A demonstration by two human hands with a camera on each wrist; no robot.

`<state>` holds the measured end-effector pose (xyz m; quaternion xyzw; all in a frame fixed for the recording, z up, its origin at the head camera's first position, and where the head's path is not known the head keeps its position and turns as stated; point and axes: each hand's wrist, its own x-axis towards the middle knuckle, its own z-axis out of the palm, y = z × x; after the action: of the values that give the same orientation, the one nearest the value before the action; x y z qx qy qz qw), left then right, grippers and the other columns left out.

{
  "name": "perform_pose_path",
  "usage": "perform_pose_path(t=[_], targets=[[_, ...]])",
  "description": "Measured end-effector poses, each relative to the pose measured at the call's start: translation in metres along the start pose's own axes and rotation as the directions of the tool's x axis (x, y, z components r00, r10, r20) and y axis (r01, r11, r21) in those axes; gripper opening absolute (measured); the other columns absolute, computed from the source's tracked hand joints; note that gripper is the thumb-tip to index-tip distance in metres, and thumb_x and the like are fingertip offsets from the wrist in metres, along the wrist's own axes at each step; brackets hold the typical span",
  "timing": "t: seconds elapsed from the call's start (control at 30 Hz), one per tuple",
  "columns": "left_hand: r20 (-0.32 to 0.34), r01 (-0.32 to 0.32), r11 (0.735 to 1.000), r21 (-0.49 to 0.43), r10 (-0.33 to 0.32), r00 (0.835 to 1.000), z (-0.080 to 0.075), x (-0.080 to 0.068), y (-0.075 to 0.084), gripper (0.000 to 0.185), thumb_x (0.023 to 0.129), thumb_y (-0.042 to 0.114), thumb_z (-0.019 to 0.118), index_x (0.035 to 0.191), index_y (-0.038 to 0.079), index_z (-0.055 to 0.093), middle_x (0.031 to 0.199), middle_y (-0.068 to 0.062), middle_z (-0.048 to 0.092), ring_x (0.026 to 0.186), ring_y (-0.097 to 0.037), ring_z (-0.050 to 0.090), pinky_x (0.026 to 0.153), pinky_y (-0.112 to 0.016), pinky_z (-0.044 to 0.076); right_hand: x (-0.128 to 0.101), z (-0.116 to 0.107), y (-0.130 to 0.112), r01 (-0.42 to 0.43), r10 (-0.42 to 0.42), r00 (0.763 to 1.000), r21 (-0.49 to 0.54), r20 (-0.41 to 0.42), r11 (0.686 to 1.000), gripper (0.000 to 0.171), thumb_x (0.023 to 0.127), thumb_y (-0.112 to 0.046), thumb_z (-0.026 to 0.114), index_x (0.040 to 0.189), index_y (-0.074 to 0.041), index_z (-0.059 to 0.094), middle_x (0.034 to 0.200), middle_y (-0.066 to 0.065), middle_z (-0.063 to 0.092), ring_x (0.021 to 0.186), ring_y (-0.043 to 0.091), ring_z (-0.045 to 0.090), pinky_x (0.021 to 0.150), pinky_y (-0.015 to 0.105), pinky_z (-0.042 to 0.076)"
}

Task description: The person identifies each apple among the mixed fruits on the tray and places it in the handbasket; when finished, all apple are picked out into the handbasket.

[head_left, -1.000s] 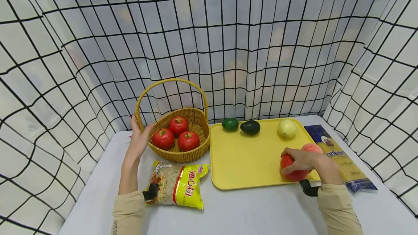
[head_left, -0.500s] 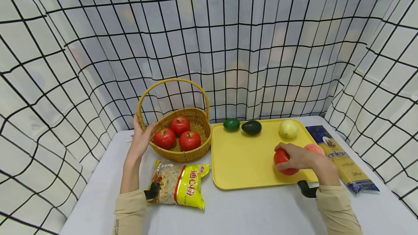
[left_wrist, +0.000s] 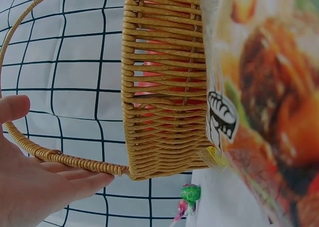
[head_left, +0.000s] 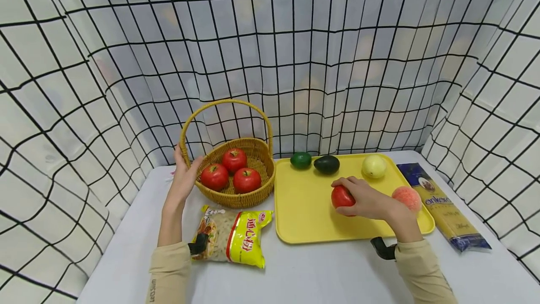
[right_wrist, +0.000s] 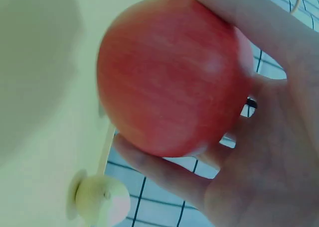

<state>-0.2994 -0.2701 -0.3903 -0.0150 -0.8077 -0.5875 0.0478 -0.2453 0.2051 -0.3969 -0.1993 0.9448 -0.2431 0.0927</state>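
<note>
My right hand grips a red apple over the yellow tray, thumb on one side and fingers on the other. At the left, my left hand rests against the side of a wicker basket's arched handle. In the left wrist view the fingers lie straight along the handle's lower end, with the thumb apart from them. Several red apples sit in the basket.
On the tray are two dark green avocados, a pale yellow round fruit and a pink peach. A pasta bag lies right of it, a yellow food packet before the basket. Lollipops lie behind the basket; a black grid net surrounds the table.
My right hand has carried the apple leftward over the tray, away from the peach, which now shows fully. My left hand has stayed at the basket handle.
</note>
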Motion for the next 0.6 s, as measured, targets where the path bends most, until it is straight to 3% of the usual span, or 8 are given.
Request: perform_pose_path(t=[0.4,0.5,0.6], targets=[[-0.005,-0.001,1.000,0.012,0.001,1.000,0.002,-0.001,0.001,0.090,0.109,0.040,0.043,0.160,0.025,-0.030,0.171,-0.007,-0.024,0.160,-0.031,-0.014,0.129,-0.062,0.001,0.017,0.030,-0.026,0.060,-0.060,0.996,0.004,-0.066,0.998,0.065,0.088,-0.035,0.080,0.145,-0.025,0.051,0.143,0.014,0.049,0.125,0.034,0.052,0.092,0.048,0.058],[0.001,0.026,1.000,0.007,-0.026,1.000,0.002,-0.003,0.003,0.090,0.109,0.038,0.043,0.160,0.026,-0.030,0.171,-0.007,-0.024,0.160,-0.031,-0.014,0.129,-0.062,0.001,0.027,0.030,-0.040,0.092,-0.094,0.993,-0.040,-0.065,0.995,0.070,0.088,-0.037,0.080,0.149,-0.024,0.047,0.144,0.013,0.049,0.126,0.032,0.054,0.091,0.048,0.059],[-0.006,0.015,1.000,0.004,-0.015,1.000,0.001,-0.003,0.005,0.090,0.109,0.038,0.043,0.160,0.025,-0.030,0.171,-0.007,-0.024,0.160,-0.031,-0.014,0.128,-0.063,0.002,0.046,0.022,-0.058,0.131,-0.140,0.988,-0.115,-0.071,0.985,0.073,0.089,-0.041,0.078,0.152,-0.023,0.044,0.146,0.010,0.049,0.127,0.030,0.054,0.091,0.048,0.059]])
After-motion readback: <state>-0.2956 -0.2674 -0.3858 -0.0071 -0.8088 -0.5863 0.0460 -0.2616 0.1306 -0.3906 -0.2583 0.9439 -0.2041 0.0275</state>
